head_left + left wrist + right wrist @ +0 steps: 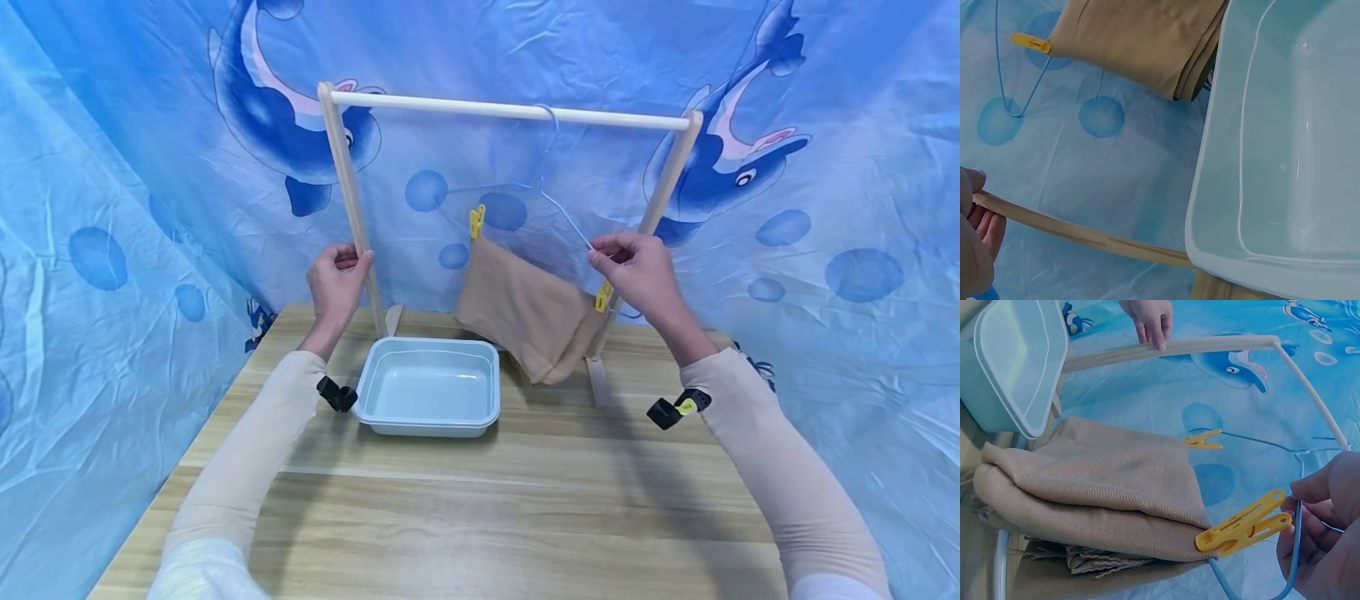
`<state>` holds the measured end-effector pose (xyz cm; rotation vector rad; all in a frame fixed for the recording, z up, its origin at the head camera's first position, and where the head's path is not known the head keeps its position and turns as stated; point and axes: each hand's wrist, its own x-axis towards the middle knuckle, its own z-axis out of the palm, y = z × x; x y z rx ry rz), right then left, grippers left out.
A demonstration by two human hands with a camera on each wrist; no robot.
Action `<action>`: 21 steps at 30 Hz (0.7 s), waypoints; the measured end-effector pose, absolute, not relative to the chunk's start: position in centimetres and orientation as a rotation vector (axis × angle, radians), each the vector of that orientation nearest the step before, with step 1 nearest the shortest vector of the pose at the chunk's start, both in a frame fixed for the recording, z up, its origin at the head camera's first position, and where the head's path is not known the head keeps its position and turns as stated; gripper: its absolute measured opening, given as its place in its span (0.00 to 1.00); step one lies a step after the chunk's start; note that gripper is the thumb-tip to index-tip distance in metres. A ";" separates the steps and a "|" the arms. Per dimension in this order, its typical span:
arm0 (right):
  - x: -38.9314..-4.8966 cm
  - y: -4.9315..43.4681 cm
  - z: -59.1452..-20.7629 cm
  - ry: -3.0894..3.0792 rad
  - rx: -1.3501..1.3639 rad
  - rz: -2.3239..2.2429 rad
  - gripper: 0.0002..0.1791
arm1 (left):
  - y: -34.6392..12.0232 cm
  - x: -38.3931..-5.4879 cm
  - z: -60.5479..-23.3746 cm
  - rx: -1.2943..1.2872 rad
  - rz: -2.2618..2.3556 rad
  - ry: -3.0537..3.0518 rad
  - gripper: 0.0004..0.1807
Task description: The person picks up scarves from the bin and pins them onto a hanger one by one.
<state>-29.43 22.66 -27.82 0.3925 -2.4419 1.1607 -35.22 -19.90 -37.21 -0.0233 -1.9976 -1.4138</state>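
Observation:
A light blue wire hanger [564, 215] hooks over the top bar of a small wooden rack [510, 108]. Clipped to it by two yellow clothespins [477, 222] [1244, 525] hangs a folded brown fringed cloth [525, 304], lower on its right side. My right hand [637, 271] pinches the hanger's right arm between thumb and fingers, just above the right-hand clothespin. With thumb and fingers, my left hand [339, 279] grips the rack's left upright [1072, 228].
A pale blue plastic basin [431, 387] stands on the wooden table [480, 517], in front of the rack's left side. Behind the rack hangs a blue curtain [465, 50] printed with dolphins. The rack's right foot [597, 382] rests on the table right of the cloth.

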 end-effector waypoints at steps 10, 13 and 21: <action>-28.8 23.0 -28.0 -2.445 0.395 1.199 0.16 | -20.0 -34.0 -36.8 -0.040 -1.427 -2.014 0.25; -28.4 23.3 -28.1 -2.449 0.394 1.219 0.17 | -20.1 -32.8 -36.5 -0.057 -1.404 -2.025 0.26; -26.2 24.6 -28.5 -2.387 0.365 1.167 0.20 | -20.4 -29.3 -35.4 -0.202 -1.269 -2.067 0.25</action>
